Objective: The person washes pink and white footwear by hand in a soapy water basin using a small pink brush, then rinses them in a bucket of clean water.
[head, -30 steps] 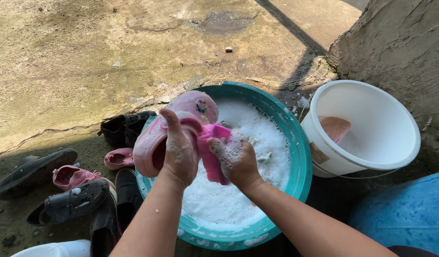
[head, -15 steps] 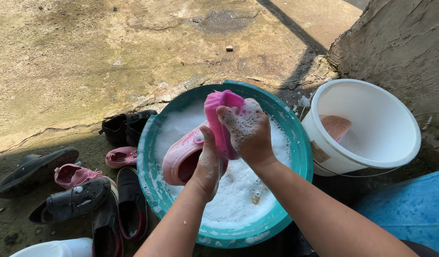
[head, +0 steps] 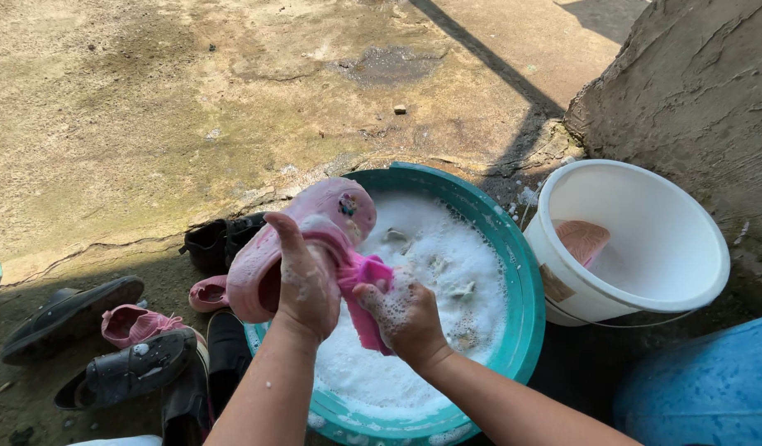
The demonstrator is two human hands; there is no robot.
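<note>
The left hand point(head: 305, 285) grips a pale pink clog point(head: 294, 239) at its heel opening, fingers wrapped over the rim and coated in suds. The clog is held above the left rim of a teal basin point(head: 525, 289), toe pointing away from the person, tilted upward. The right hand point(head: 407, 315) is closed around a bright pink scrub brush point(head: 363, 289), which presses against the clog's rear edge. Both hands hold their items firmly; neither is spread open.

The basin sits on the ground and contains white soapy foam point(head: 422, 281). To its right stands 1 white bucket point(head: 645, 289) with a pink item point(head: 583, 239) inside. A blue container point(head: 711, 388) occupies the lower right corner. Left of the basin, several shoes lie on the concrete: black sandals point(head: 125, 372) and small pink shoes point(head: 137, 324), near each other.
</note>
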